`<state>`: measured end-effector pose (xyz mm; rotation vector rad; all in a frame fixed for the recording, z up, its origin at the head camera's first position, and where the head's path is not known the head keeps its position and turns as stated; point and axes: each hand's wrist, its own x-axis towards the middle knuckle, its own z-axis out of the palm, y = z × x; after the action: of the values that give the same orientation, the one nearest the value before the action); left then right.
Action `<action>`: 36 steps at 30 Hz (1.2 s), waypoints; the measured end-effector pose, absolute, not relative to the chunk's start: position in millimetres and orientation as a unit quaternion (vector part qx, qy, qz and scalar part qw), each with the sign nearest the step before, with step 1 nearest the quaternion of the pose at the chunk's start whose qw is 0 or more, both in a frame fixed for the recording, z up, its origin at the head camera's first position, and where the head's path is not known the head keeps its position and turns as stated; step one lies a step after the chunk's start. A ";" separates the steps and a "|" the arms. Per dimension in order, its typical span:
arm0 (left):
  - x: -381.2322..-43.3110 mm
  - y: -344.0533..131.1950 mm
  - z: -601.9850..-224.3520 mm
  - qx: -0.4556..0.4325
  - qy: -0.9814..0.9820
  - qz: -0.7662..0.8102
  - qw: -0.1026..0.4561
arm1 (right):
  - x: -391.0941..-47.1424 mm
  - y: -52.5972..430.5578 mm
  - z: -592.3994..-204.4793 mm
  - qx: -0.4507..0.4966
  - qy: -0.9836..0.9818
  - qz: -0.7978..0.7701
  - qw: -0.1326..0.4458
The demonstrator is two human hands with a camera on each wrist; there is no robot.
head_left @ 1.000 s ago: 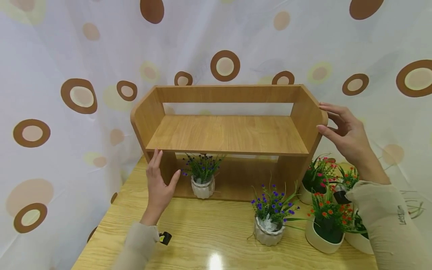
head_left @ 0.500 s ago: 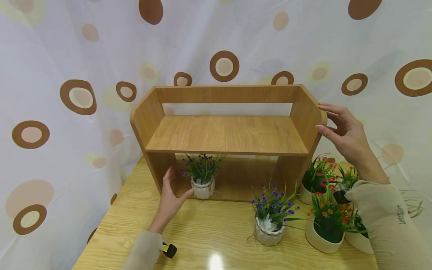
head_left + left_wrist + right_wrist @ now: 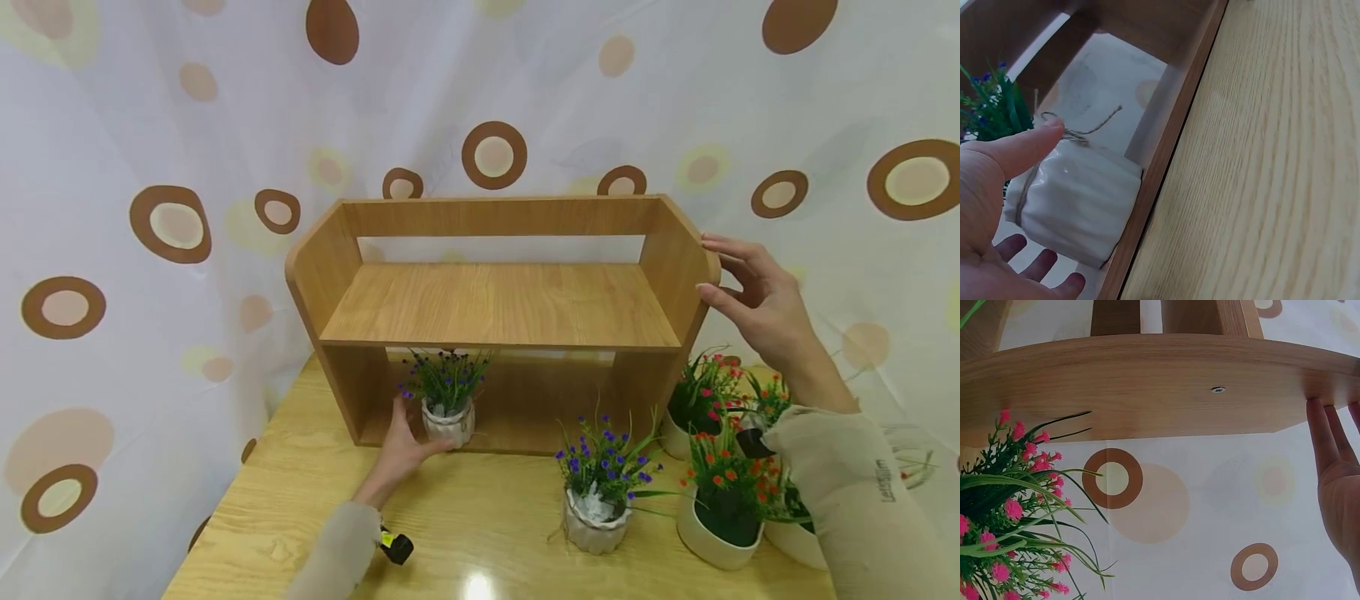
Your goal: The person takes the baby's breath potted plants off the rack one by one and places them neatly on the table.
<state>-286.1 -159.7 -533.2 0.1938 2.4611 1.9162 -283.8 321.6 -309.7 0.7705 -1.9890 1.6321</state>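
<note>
A small white pot [image 3: 449,427] with blue-purple artificial flowers stands on the lower level of a wooden desk shelf [image 3: 495,300]. My left hand [image 3: 403,450] is around the left side of this pot. In the left wrist view the thumb lies across the twine near the pot's rim, and the other fingertips [image 3: 1071,284] are spread close to the pot's opposite side. My right hand [image 3: 765,304] rests on the shelf's right side panel, thumb at its front edge. The right wrist view shows extended fingers [image 3: 1322,428] touching the panel's outer face.
A second white pot [image 3: 595,525] with purple flowers stands on the wooden table [image 3: 442,558] before the shelf. To the right are several pots, including an orange-flowered pot [image 3: 716,533] and pink flowers [image 3: 1013,509]. A dotted curtain [image 3: 150,125] hangs behind.
My left hand has moved from the shelf's left front edge down and right to the white pot on the lower level. My right hand stays at the side panel.
</note>
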 end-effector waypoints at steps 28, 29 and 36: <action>-308.8 -143.5 -544.7 0.080 0.800 0.592 -0.062 | -288.3 322.0 -314.5 0.314 -0.684 0.620 0.222; -308.9 -144.2 -544.5 0.081 0.803 0.587 -0.067 | -288.4 321.7 -314.6 0.316 -0.682 0.622 0.220; -309.0 -148.7 -543.7 0.099 0.817 0.564 -0.064 | -287.7 320.8 -314.9 0.310 -0.685 0.619 0.225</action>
<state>-309.0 -148.7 -543.7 0.3256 2.6779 1.8468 -287.7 320.8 -314.9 0.8552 -1.8911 1.7088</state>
